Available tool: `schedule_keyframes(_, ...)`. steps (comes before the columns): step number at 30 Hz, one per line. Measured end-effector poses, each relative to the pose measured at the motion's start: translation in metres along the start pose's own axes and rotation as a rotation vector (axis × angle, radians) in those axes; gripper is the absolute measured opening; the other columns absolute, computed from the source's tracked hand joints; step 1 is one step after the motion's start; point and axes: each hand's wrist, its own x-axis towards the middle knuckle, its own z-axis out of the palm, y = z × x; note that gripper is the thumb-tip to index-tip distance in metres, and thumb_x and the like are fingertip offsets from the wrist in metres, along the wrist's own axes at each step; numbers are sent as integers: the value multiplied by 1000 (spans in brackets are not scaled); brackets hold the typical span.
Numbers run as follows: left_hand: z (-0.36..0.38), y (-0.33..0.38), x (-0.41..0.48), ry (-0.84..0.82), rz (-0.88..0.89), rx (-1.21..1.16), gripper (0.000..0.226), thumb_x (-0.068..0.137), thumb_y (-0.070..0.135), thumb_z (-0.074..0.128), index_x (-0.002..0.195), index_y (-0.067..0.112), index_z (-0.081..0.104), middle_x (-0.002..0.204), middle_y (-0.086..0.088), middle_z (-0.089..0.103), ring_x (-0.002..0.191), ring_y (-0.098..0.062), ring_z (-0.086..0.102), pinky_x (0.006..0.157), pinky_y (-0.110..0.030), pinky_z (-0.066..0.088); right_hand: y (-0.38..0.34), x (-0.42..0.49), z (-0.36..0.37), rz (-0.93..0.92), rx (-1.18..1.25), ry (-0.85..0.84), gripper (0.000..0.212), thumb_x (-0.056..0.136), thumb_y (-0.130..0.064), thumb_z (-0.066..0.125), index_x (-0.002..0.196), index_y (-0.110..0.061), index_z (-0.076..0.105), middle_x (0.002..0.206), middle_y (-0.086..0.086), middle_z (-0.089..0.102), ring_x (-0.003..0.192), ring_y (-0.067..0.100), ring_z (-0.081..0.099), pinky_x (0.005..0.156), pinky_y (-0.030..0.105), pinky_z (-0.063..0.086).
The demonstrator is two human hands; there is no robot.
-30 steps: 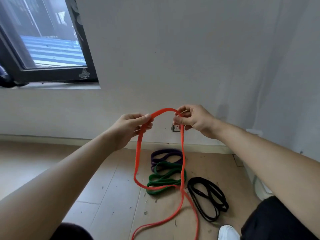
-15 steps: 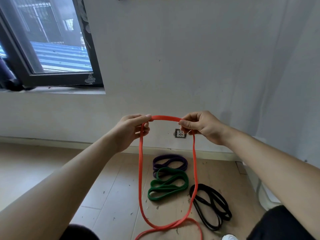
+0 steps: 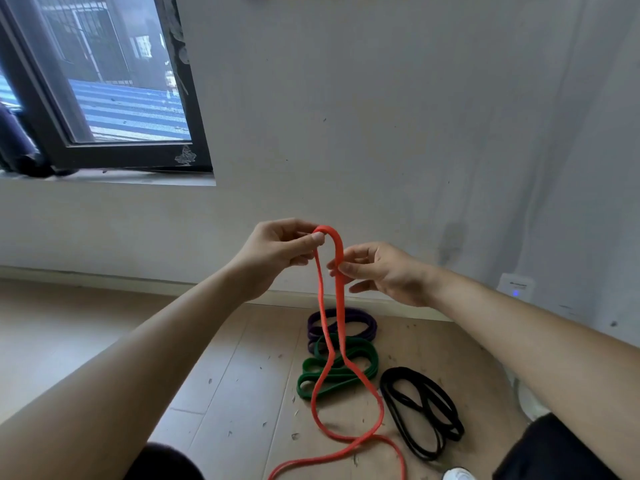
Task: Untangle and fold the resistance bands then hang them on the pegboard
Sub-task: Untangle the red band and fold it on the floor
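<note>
A long red resistance band [image 3: 320,306] hangs in front of me as a narrow loop, its lower part trailing on the floor. My left hand [image 3: 277,251] pinches the top bend of the band between thumb and fingers. My right hand [image 3: 377,271] pinches the right strand just below the bend, with its other fingers spread. On the floor behind the band lie a folded purple band [image 3: 360,322], a folded green band [image 3: 360,367] and a coiled black band [image 3: 422,410]. No pegboard is in view.
A grey wall [image 3: 381,133] stands close ahead, with a dark-framed window [image 3: 104,98] at the upper left. A white device with a blue light [image 3: 515,289] sits low on the right wall. My white shoe [image 3: 457,474] shows at the bottom edge. Small debris litters the wooden floor [image 3: 242,375].
My hands have come close together, so the wide arc of red band between them has narrowed to a tight bend. The hanging strands now lie nearly side by side.
</note>
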Motion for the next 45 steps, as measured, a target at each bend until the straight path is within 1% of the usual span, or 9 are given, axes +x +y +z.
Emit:
schedule_keyframes(6, 5, 6, 1, -33, 3, -213, 30, 86, 24, 69, 109, 5, 72, 87, -6, 70, 76, -15, 64, 71, -25, 56, -8, 6, 16, -49, 121, -33, 44, 90, -27, 71, 130, -12, 62, 123, 13, 69, 101, 29, 70, 83, 35, 54)
schedule_keyframes(14, -1, 12, 5, 39, 29, -494, 23, 91, 24, 65, 106, 7, 70, 86, -4, 63, 72, -12, 58, 71, -25, 54, -10, 9, 19, -5, 98, -167, 19, 95, -19, 66, 110, -8, 71, 94, 5, 69, 81, 17, 59, 71, 28, 44)
schedule_keyframes(17, -3, 16, 6, 65, 40, -567, 24, 92, 26, 62, 108, 8, 68, 86, -3, 61, 73, -12, 57, 72, -24, 55, -8, 10, 22, -22, 43, -225, 18, 91, -24, 70, 105, -12, 71, 96, 6, 71, 86, 20, 62, 75, 31, 46)
schedule_keyframes(19, -8, 18, 7, 98, 39, -610, 24, 90, 28, 63, 106, 10, 70, 87, -3, 63, 74, -11, 58, 74, -24, 55, -4, 10, 22, -31, -34, -233, 22, 93, -24, 68, 109, -9, 70, 105, 8, 74, 97, 27, 67, 88, 39, 51)
schedule_keyframes(22, -20, 16, 8, 189, 12, -612, 20, 93, 28, 62, 102, 12, 71, 87, -1, 66, 76, -11, 61, 80, -25, 54, -2, 9, 17, -16, -13, -234, 18, 94, -9, 69, 110, -4, 66, 103, 13, 73, 101, 29, 70, 101, 43, 54)
schedule_keyframes(27, -40, 3, 4, 407, -32, -574, 16, 101, 20, 58, 100, 11, 71, 83, 0, 71, 75, -11, 65, 70, -24, 56, -6, 7, 9, -60, -277, -52, 21, 82, -10, 83, 96, -5, 69, 84, 2, 65, 77, 14, 65, 74, 27, 57)
schedule_keyframes(33, -42, 4, -1, 406, 1, -528, 17, 102, 19, 57, 98, 13, 71, 86, 0, 73, 74, -9, 64, 72, -24, 58, -10, 6, -3, -19, -653, 100, 20, 79, -28, 85, 81, -22, 67, 76, -7, 65, 65, 7, 61, 62, 22, 45)
schedule_keyframes(42, -49, 1, -1, 507, 39, -533, 14, 102, 20, 58, 98, 14, 70, 90, 0, 73, 81, -12, 65, 78, -26, 58, -6, 6, -17, 56, -662, 51, 13, 81, -17, 82, 81, -18, 70, 79, -3, 68, 70, 8, 65, 65, 21, 48)
schedule_keyframes(45, -62, -11, -4, 471, -27, -356, 19, 104, 18, 54, 113, 8, 66, 97, -3, 72, 85, -14, 65, 82, -30, 58, -6, 2, -23, -5, -590, 101, 7, 83, -15, 81, 85, -17, 75, 82, -2, 72, 75, 10, 68, 70, 23, 52)
